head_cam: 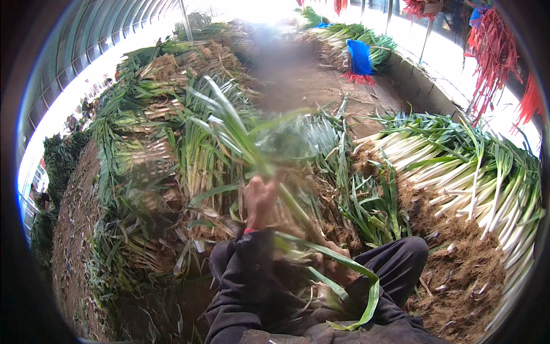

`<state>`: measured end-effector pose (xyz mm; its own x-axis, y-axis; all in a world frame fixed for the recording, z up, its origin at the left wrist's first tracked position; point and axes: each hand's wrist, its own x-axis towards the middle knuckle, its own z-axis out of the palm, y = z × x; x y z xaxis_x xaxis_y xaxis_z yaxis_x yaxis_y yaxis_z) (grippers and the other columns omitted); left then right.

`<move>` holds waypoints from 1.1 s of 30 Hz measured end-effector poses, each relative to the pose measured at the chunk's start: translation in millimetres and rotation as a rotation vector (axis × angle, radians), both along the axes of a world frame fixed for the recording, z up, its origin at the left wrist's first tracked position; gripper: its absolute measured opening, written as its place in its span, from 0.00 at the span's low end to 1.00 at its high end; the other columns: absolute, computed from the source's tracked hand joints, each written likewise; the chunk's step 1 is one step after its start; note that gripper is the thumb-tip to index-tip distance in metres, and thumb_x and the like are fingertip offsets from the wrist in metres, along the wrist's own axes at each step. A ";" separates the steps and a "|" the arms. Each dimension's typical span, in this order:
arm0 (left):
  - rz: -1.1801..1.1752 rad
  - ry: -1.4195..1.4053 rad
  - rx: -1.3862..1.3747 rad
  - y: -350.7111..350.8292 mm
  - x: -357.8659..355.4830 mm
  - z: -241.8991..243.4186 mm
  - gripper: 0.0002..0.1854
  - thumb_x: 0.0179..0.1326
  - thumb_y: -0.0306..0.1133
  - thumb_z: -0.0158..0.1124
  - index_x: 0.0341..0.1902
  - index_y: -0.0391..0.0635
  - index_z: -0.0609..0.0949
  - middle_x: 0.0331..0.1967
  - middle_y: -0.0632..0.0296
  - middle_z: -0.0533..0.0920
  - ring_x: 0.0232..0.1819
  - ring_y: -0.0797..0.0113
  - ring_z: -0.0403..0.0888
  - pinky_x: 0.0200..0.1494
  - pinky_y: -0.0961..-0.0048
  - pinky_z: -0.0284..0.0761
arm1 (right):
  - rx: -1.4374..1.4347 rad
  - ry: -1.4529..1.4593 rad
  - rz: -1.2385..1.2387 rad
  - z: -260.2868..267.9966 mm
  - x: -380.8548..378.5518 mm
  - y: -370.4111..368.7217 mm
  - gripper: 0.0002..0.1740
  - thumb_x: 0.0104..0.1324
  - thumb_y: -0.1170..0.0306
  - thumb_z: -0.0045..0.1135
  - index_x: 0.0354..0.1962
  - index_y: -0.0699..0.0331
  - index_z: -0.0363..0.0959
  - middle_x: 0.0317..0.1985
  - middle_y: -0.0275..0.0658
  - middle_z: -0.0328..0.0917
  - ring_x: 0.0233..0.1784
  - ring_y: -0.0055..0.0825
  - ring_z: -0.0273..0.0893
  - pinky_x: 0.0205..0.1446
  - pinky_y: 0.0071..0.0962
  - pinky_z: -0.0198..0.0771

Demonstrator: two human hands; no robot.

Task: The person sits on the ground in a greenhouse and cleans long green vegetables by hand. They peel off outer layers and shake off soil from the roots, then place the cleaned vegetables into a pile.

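My left hand (258,202) is closed around a green onion stalk (297,206), just where its leaves begin. The stalk slants down to the right, and its leaves fan out up and to the left, partly blurred. At the lower end, near its roots, my right hand (339,262) holds the same plant. A long loose leaf (373,296) bends down over my right wrist and lap. Piled unpeeled green onions (202,163) with leaves and brown roots lie in front of me. To my right, white-stemmed green onions (455,180) lie in a neat row, roots towards me.
Stacked bundles of green onions (163,112) line the left side. Further back right, more bundles (335,38) lie by a blue net (360,58) and a low wall (419,84). Red ties (494,56) hang at the upper right. Soil and scraps (77,241) cover the ground at left.
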<state>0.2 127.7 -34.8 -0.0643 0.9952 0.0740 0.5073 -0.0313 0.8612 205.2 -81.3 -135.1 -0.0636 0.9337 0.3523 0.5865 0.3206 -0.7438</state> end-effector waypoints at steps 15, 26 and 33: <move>-0.277 0.107 0.193 6.7 2.5 -49.4 0.12 0.74 0.35 0.63 0.42 0.41 0.90 0.34 0.51 0.91 0.37 0.54 0.91 0.43 0.56 0.87 | -0.286 0.134 -0.192 -15.9 -0.7 -7.8 0.18 0.73 0.60 0.68 0.50 0.65 0.78 0.31 0.54 0.85 0.35 0.48 0.91 0.38 0.45 0.81; -2.261 -0.407 -0.241 -162.0 75.9 32.2 0.13 0.69 0.32 0.69 0.48 0.34 0.83 0.37 0.48 0.87 0.40 0.58 0.84 0.47 0.58 0.80 | -0.452 0.849 0.058 20.0 3.3 43.1 0.16 0.72 0.61 0.73 0.49 0.62 0.81 0.30 0.24 0.73 0.32 0.14 0.69 0.34 0.23 0.65; -0.352 -0.399 0.187 -29.7 -0.9 29.1 0.40 0.67 0.52 0.79 0.70 0.34 0.76 0.49 0.51 0.88 0.53 0.60 0.87 0.53 0.62 0.85 | -0.773 0.795 -0.100 43.0 2.2 19.0 0.20 0.67 0.58 0.80 0.44 0.61 0.79 0.25 0.24 0.75 0.23 0.14 0.68 0.24 0.22 0.60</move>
<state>-0.7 97.9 -5.7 0.2103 0.9338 0.2896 0.0750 -0.3107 0.9475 207.4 -62.4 -92.1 0.0092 0.9079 -0.4190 -0.1480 -0.4132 -0.8985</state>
